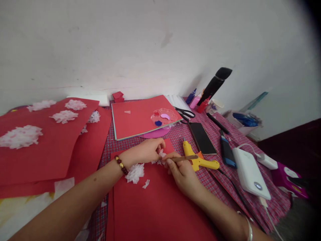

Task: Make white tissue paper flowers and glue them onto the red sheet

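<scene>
My right hand (182, 172) grips a thin brown wooden stick (185, 158), its tip pointing at a small cluster of white tissue paper (162, 154). The fingers of my left hand (150, 149) are curled and pinch at that same cluster; their tips are partly hidden. Under both hands lies a stack of red paper sheets (155, 207). A fuller white tissue paper puff (135, 173) sits on the top sheet beside my left wrist. Close to it is a loose tissue scrap (145, 183).
A yellow glue gun (198, 160) lies just right of my right hand, near a phone (202, 138) and a white power bank (250, 174). Behind are a paint palette (164, 117), scissors (185, 113) and paint bottles (197, 100). Red sheets with tissue puffs (50, 147) lie left.
</scene>
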Tool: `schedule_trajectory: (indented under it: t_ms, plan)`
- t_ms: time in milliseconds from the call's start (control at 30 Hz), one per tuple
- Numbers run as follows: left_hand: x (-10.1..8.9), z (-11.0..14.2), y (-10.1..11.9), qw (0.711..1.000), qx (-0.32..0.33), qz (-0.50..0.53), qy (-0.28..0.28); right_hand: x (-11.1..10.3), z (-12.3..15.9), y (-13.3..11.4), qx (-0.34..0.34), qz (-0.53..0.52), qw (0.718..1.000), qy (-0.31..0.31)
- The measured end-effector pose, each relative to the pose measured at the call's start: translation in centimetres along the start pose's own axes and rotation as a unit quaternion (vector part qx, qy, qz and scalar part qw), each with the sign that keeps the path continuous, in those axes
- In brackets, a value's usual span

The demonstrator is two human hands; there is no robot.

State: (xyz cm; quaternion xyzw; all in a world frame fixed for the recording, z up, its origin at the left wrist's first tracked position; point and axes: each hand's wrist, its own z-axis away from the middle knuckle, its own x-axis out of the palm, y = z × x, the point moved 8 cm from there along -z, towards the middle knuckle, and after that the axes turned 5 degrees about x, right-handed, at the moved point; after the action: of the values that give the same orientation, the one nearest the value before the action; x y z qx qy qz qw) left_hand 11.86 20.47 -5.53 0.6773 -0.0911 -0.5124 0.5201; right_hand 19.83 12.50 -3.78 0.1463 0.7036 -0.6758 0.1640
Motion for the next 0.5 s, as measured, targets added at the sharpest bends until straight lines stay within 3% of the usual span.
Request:
schedule_trajectory:
  t_ms: [367,500]
  plan:
    - [-0.4,0.3,0.9,0.998,-0.01,0.062,-0.024,1.1,0.3,-1.4,-0.073,0.154,0.985,-0.027]
    - [-0.5,0.7,1.2,0.994,-0.031,0.103,-0.01,1.0,0.4,-1.5,-0.097,0.111,0.989,-0.032]
